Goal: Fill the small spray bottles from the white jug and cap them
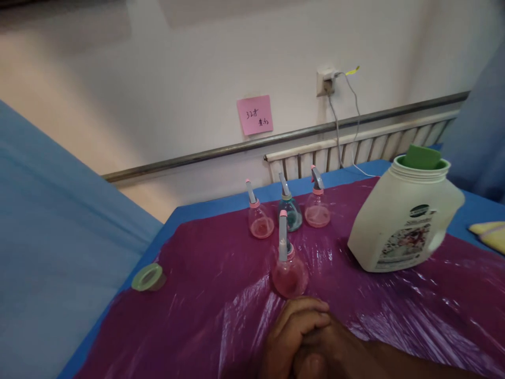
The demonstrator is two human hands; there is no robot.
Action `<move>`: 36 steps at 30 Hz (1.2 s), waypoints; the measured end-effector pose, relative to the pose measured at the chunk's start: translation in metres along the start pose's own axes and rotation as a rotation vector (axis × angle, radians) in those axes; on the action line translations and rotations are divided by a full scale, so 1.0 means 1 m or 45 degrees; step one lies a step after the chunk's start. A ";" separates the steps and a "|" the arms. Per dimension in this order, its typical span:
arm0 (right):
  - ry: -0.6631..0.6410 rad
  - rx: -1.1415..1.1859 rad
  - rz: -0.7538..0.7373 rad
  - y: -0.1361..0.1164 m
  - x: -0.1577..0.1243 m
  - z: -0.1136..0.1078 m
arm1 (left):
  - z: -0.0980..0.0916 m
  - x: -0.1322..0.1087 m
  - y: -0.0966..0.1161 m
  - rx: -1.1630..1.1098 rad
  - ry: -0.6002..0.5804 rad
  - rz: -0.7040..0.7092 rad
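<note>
My left hand [282, 339] and my right hand [335, 342] are clasped together at the bottom middle, fingers closed over one another. No object shows in either. Just beyond them stands a pink spray bottle [291, 276] with a grey trigger head. Behind it are a second pink spray bottle [261, 225], a teal spray bottle [292, 216] and a third pink one [317, 211], all upright with some liquid inside. To the right, a large cream jug [366, 237] stands uncapped, a green scoop [422, 157] poking from its mouth.
Crumpled purple plastic sheeting [189, 316] covers the blue table [221, 205]. A pale green cap [148, 277] lies at the left edge, a yellow cloth [491, 234] at the far right. Cords hang from a wall socket [325, 83]. Blue curtains [59, 237] flank both sides.
</note>
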State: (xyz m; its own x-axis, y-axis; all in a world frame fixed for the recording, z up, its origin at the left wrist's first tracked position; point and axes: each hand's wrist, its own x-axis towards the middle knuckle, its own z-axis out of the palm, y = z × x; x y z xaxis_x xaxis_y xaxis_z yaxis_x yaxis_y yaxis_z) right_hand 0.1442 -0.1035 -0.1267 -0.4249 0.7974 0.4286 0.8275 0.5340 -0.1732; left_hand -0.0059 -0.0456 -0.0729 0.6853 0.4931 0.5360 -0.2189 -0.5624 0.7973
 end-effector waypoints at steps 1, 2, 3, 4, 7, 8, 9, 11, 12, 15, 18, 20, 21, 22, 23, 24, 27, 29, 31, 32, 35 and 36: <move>0.097 -0.163 0.049 -0.003 -0.003 -0.001 | 0.000 0.000 0.000 -0.013 -0.012 0.009; 0.138 -0.367 0.085 -0.006 -0.004 -0.005 | 0.000 0.000 0.000 -0.023 -0.021 0.014; 0.128 -0.543 0.104 -0.008 -0.001 -0.012 | 0.000 0.000 0.000 -0.029 -0.033 0.011; 0.076 -0.601 0.097 -0.008 0.005 -0.020 | 0.000 0.000 0.000 -0.029 -0.043 0.002; -0.211 -0.370 0.022 -0.005 0.026 -0.045 | -0.001 0.000 0.000 -0.021 -0.042 0.018; -0.282 -0.281 -0.002 -0.003 0.031 -0.050 | -0.001 0.000 0.000 -0.022 -0.032 0.032; -0.300 -0.263 -0.015 -0.003 0.033 -0.052 | -0.001 0.000 0.000 -0.023 -0.029 0.037; -0.145 -0.491 -0.012 -0.005 0.030 -0.047 | -0.001 0.000 0.000 -0.030 -0.045 0.010; 0.011 -0.704 0.003 -0.008 0.026 -0.042 | -0.001 0.000 -0.001 -0.038 -0.050 -0.006; 0.465 -1.365 0.090 -0.020 0.016 -0.023 | 0.000 -0.002 -0.002 -0.067 -0.059 -0.018; 0.548 -1.731 0.127 -0.026 0.019 -0.017 | 0.003 -0.005 -0.003 -0.083 -0.002 -0.028; 0.373 -1.685 0.080 -0.026 0.022 -0.021 | 0.002 -0.006 -0.006 -0.098 0.008 -0.037; 0.272 -1.596 0.053 -0.025 0.023 -0.024 | 0.001 -0.007 -0.007 -0.105 -0.016 -0.042; 0.196 -1.496 0.034 -0.025 0.023 -0.027 | 0.000 -0.007 -0.010 -0.109 -0.048 -0.042; 0.163 -1.414 0.030 -0.025 0.022 -0.029 | -0.001 -0.007 -0.012 -0.111 -0.085 -0.038; 0.175 -1.363 0.038 -0.025 0.022 -0.031 | -0.002 -0.007 -0.015 -0.110 -0.099 -0.024; 0.414 -1.438 0.108 -0.027 0.026 -0.035 | -0.001 -0.006 -0.021 -0.103 -0.057 0.075; 0.593 -1.603 0.158 -0.028 0.034 -0.037 | 0.001 -0.006 -0.021 -0.100 -0.026 0.097; 0.691 -1.701 0.179 -0.029 0.043 -0.038 | 0.001 -0.005 -0.016 -0.098 -0.051 0.043; 0.706 -1.712 0.182 -0.029 0.047 -0.039 | 0.001 -0.005 -0.012 -0.095 -0.058 0.004; 0.694 -1.655 0.187 -0.029 0.055 -0.039 | -0.002 -0.004 -0.005 -0.083 -0.041 -0.051; 0.684 -1.622 0.187 -0.029 0.056 -0.038 | -0.004 -0.004 -0.004 -0.077 -0.049 -0.055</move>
State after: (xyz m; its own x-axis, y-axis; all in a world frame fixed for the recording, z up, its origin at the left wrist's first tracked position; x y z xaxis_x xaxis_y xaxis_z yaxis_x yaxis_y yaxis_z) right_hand 0.1102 -0.0851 -0.0635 -0.3550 0.4633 0.8120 0.7358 -0.3973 0.5484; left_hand -0.0101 -0.0429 -0.0766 0.7212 0.4895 0.4902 -0.2290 -0.4993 0.8356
